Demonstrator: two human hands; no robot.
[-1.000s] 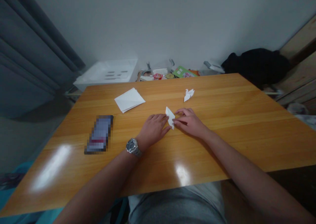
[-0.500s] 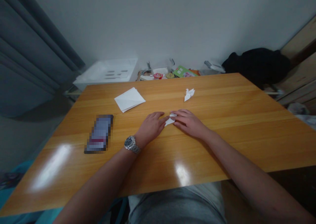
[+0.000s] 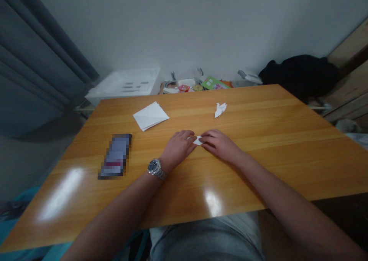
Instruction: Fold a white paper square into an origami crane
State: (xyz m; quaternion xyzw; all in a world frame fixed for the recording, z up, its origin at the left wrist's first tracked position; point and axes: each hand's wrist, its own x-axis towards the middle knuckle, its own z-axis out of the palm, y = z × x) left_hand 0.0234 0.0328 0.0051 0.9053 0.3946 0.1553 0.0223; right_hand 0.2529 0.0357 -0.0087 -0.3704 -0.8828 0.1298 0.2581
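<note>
A small folded white paper (image 3: 197, 140) lies on the wooden table (image 3: 178, 192), mostly covered by my fingers. My left hand (image 3: 178, 146), with a metal watch (image 3: 156, 168) at the wrist, grips its left side with bent fingers. From the other side, my right hand (image 3: 219, 144) holds the paper's right part, fingers closed on it. Only a pale strip shows between the fingertips, so its full shape is hidden. Beyond my right hand rests a white origami bird (image 3: 220, 110). Up and to the left is a stack of white paper sheets (image 3: 151, 116).
A dark-edged phone (image 3: 115, 155), its screen blurred, lies at the left of the table. Behind the far edge stand a white plastic rack (image 3: 129, 82) and a green packet (image 3: 214, 83) among clutter. A black cloth heap (image 3: 299, 76) sits at the back right.
My left hand has shifted slightly right, closer to my right hand, and less of the folded paper shows between them. The origami bird, sheets and phone have stayed put.
</note>
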